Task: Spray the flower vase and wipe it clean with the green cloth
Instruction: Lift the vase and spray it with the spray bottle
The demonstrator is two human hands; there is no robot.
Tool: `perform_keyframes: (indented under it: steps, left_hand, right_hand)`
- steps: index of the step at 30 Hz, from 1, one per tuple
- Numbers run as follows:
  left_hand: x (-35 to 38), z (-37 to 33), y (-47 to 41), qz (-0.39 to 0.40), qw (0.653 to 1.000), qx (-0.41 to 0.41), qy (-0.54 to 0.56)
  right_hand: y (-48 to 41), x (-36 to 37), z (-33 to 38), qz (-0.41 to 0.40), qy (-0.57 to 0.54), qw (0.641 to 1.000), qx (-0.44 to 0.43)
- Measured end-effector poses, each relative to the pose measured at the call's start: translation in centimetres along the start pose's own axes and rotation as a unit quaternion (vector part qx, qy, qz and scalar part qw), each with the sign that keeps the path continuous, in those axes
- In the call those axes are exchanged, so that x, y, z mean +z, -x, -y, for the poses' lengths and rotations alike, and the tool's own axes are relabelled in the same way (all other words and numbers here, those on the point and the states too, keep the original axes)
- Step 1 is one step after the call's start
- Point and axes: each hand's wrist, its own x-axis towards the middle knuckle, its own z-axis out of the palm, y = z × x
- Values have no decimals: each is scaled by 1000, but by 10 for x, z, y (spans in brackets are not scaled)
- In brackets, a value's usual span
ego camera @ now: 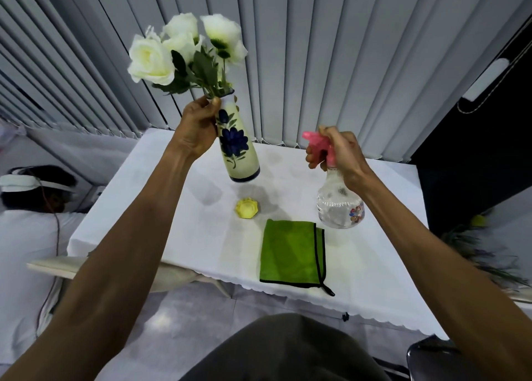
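The left hand (198, 127) is clamped around the neck of the vase (237, 147) and holds it in the air above the table (178, 208), clear of the cloth-covered top. The vase is cream with a dark blue flower painted on its side, tilted so its base leans toward the right hand and its mouth toward the left. White flowers (178, 46) stand out of the mouth, just above the left hand's fingers.

The right hand (342, 153) is closed on the pink head of the sprayer (336, 196), fingers wrapped over the trigger, and holds it lifted off the table. The nozzle points toward the vase; the two are apart, with a clear gap between nozzle and vase body. The sprayer's clear bottle hangs below the hand.

The green cloth (290, 254) lies flat, folded, on the table near its front edge, below and between vase and sprayer, touched by neither hand. A small yellow dish (247, 207) sits on the table under the vase, just beyond the cloth's far left corner.
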Motion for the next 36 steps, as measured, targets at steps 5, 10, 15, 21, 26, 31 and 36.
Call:
perform_keyframes:
  steps: [5, 10, 15, 21, 26, 31, 36]
  left_hand:
    - [3, 1, 1, 7, 1000, -8, 4]
    - [-4, 7, 3, 29, 999, -11, 23]
    - [-4, 10, 8, 47, 998, -24, 28]
    - [7, 7, 15, 107, 991, -32, 69]
    - [17, 0, 17, 129, 987, -28, 94]
    - [19, -7, 16, 130, 986, -23, 98]
    - [21, -7, 11, 143, 980, -44, 131]
  right_hand:
    - [10, -6, -18, 16, 65, 997, 29]
    - [13, -18, -21, 8, 93, 994, 50]
    - [-4, -36, 9, 0, 24, 999, 21]
    - [-23, -36, 48, 6, -19, 1000, 11]
    - [-29, -38, 44, 6, -6, 1000, -9]
    - [-26, -54, 21, 26, -5, 1000, 13]
    - [-20, -75, -2, 60, 25, 997, 40]
